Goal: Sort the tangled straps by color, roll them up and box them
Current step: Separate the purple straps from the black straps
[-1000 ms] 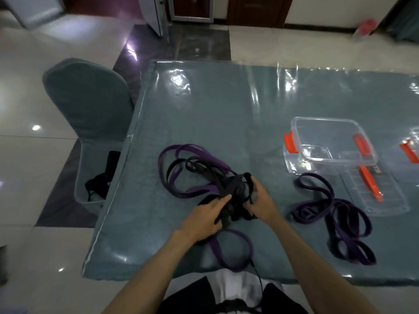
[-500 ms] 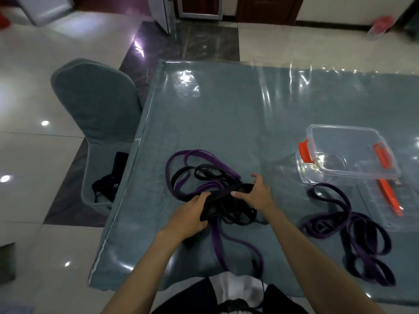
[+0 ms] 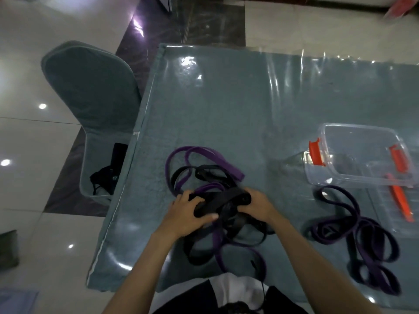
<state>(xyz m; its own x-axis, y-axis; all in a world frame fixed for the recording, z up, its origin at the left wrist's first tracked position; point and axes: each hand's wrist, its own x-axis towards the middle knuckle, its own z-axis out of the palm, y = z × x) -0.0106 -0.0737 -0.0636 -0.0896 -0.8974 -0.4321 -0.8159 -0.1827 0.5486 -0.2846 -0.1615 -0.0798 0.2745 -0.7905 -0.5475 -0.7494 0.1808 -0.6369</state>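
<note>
A tangle of black and purple straps (image 3: 204,175) lies on the table in front of me. My left hand (image 3: 188,215) grips a bundle of black strap (image 3: 224,197) at its left end, thumb underneath. My right hand (image 3: 257,206) grips the same black bundle at its right end. Loops of black and purple strap hang from the bundle toward the table's near edge. A separate pile of dark purple straps (image 3: 362,236) lies to the right. A clear plastic box (image 3: 360,155) with orange clips stands empty behind that pile.
The table (image 3: 226,105) wears a grey-green cloth under clear plastic. The box's clear lid (image 3: 399,207) with an orange clip lies at the right edge. A covered chair (image 3: 90,98) stands at the table's left side with black items (image 3: 108,175) on its seat.
Both hands have closed round the black bundle and drawn it slightly toward me. The camera has tilted and shifted, so the table contents sit further right and lower in view.
</note>
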